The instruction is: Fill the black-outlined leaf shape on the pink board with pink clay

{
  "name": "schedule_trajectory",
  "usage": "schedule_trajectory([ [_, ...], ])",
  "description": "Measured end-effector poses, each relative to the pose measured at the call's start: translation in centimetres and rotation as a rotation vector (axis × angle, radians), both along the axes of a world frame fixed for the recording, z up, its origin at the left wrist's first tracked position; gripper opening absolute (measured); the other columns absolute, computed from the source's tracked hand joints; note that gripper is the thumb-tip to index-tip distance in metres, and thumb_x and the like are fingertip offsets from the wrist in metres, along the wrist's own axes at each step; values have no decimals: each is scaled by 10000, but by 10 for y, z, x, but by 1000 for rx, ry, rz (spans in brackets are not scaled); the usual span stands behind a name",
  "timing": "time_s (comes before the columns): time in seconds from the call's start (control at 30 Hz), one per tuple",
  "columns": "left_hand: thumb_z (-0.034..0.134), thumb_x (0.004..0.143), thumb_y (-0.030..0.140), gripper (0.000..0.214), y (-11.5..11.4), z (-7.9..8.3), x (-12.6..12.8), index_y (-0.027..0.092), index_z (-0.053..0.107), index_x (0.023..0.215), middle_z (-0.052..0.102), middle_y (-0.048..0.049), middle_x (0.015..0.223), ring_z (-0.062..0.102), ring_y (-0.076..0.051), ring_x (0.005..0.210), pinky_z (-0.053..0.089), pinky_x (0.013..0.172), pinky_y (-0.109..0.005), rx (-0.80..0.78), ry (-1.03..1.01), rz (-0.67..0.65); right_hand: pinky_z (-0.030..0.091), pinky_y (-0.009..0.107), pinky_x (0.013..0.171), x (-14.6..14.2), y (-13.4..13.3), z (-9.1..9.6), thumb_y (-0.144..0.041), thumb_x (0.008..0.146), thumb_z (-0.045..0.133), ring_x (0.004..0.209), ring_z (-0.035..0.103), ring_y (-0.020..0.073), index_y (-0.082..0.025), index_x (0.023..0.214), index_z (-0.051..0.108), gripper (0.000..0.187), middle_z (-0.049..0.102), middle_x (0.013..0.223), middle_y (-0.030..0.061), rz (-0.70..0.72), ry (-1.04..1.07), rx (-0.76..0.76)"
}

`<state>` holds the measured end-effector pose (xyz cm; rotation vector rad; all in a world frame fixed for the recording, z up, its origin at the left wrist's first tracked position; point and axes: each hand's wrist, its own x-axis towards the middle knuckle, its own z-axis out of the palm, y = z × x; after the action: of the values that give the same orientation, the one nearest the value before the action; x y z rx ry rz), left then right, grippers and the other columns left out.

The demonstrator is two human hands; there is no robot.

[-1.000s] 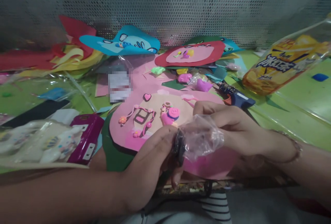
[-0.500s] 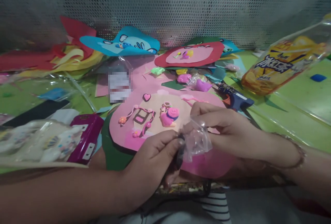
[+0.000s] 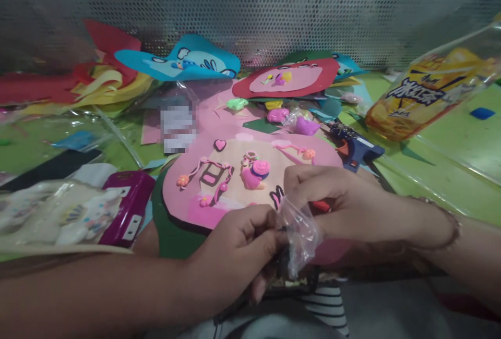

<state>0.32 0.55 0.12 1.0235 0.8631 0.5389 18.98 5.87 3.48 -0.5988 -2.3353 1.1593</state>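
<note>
Over the lower right of a pink paper craft piece [image 3: 183, 172], both hands meet at a small clear plastic bag [image 3: 302, 237]. My left hand [image 3: 238, 250] is closed, its thumb and fingers pinching the bag's left edge. A dark lump shows partly under these fingers; its kind is hard to make out. On the bag's upper right, my right hand [image 3: 344, 203] pinches the film. Beneath the hands the craft carries a pink clay snail [image 3: 254, 172], a heart [image 3: 219, 145], small flowers and a dark-outlined square shape [image 3: 212, 173].
A tilted iced tea bottle [image 3: 418, 96] stands at right, near a dark blue tool [image 3: 360, 146]. Behind lie bagged clay lumps [image 3: 277, 115], blue [image 3: 176, 60] and red [image 3: 242, 88] paper pieces. A cream pouch [image 3: 58, 214] and purple case [image 3: 129, 208] sit at left.
The plastic bag now hangs lower and looks more stretched out between my hands. My left fingers have shifted right, and the dark lump is more covered.
</note>
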Motion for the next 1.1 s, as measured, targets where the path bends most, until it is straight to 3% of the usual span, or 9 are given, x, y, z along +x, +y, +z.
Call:
schedule_trajectory([
  [0.1, 516, 855, 408, 254, -4, 1, -2, 181, 486, 744, 422, 67, 452, 374, -48, 316, 275, 318, -108, 130, 30, -52, 352, 143, 488, 0, -1, 1, -119, 765, 695, 580, 431, 39, -125, 723, 689, 43, 443, 638, -40, 6, 50, -134],
  [0.23, 450, 852, 247, 205, -8, 2, -6, 166, 498, 669, 431, 53, 475, 401, -63, 374, 316, 391, -144, 556, 153, -49, 342, 124, 459, 1, -6, 4, -107, 793, 662, 556, 435, 24, -96, 704, 703, 99, 450, 629, -33, 17, -10, -270],
  [0.33, 446, 797, 156, 194, -9, 1, -10, 140, 540, 628, 477, 32, 514, 420, -69, 438, 325, 436, -150, 859, 242, -65, 344, 99, 468, 1, -11, 9, -57, 788, 645, 571, 446, 14, -85, 715, 714, 105, 476, 648, -25, 66, -16, -270],
  [0.43, 438, 782, 124, 197, -8, -1, -12, 125, 564, 630, 486, 33, 527, 410, -63, 454, 319, 449, -143, 1004, 261, -72, 351, 79, 483, 0, -14, 13, -43, 751, 683, 584, 465, 10, -91, 716, 728, 74, 491, 633, -28, 74, -2, -240],
  [0.7, 439, 827, 127, 213, -10, -3, -12, 150, 544, 643, 500, 37, 542, 422, -67, 460, 336, 466, -140, 1034, 293, -100, 392, 107, 560, 0, -11, 4, -97, 742, 714, 673, 508, 35, -126, 783, 705, 51, 562, 718, -22, 134, -23, -256],
  [0.8, 444, 871, 156, 254, -11, 1, -13, 161, 561, 646, 522, 20, 539, 444, -87, 464, 339, 467, -168, 1079, 428, -246, 401, 122, 594, 1, -10, 0, -105, 745, 717, 702, 510, 51, -118, 816, 707, 73, 573, 722, -9, 187, 0, -216],
  [0.9, 436, 868, 176, 277, -11, 2, -14, 169, 527, 606, 510, 16, 515, 411, -93, 448, 312, 448, -189, 1110, 447, -263, 398, 125, 579, 0, -9, 0, -117, 730, 732, 666, 489, 53, -89, 801, 705, 82, 546, 690, -5, 206, 60, -195],
  [1.1, 436, 910, 269, 275, -13, 1, -13, 180, 505, 659, 513, 12, 545, 453, -102, 480, 344, 481, -184, 814, 365, -129, 364, 123, 508, 1, -7, 2, -66, 806, 633, 595, 450, 35, -104, 736, 668, 87, 496, 672, -18, 149, 114, -193],
])
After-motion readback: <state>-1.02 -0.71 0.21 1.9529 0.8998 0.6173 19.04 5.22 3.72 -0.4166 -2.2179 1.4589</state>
